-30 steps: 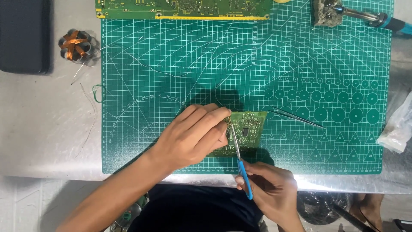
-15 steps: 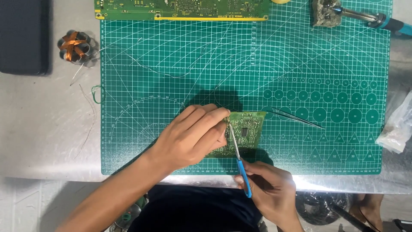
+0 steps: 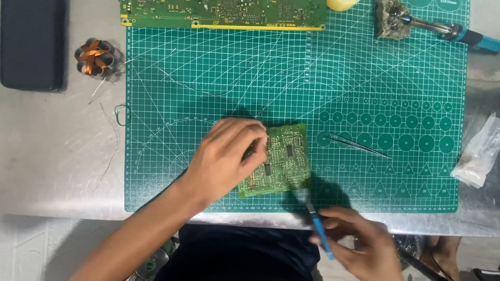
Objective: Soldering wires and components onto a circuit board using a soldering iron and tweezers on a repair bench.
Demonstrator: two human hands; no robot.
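A brushed metal table (image 3: 57, 156) seen from above carries a green cutting mat (image 3: 208, 78) printed with white grid lines, arcs and circles. At the far left lies a flat black rectangular case (image 3: 32, 44), matte and smooth. Just right of it sits a small coil of copper wire (image 3: 95, 56) wound on a metal core, with thin loose wires trailing toward the near side. Along the far edge of the mat rests a long green circuit board (image 3: 224, 13) with a yellow strip, set out of the way.

Near the middle of the mat lies a small green circuit board (image 3: 284, 166), square, dense with tiny components and tilted slightly. The left hand (image 3: 224, 158) presses down on its left edge, fingers curled and close together, apparently to keep it from sliding. Near the table's front edge, the right hand (image 3: 357, 242) pinches a slim blue-handled tool (image 3: 319, 229), blurred, its metal tip by the board's near right corner.

Right of the board lie fine metal tweezers (image 3: 357, 145), within easy reach. At the far right a blue-handled soldering iron (image 3: 442, 28) rests its tip in a wad of wire wool (image 3: 389, 21). A crumpled clear plastic bag (image 3: 482, 151) sits at the right edge.
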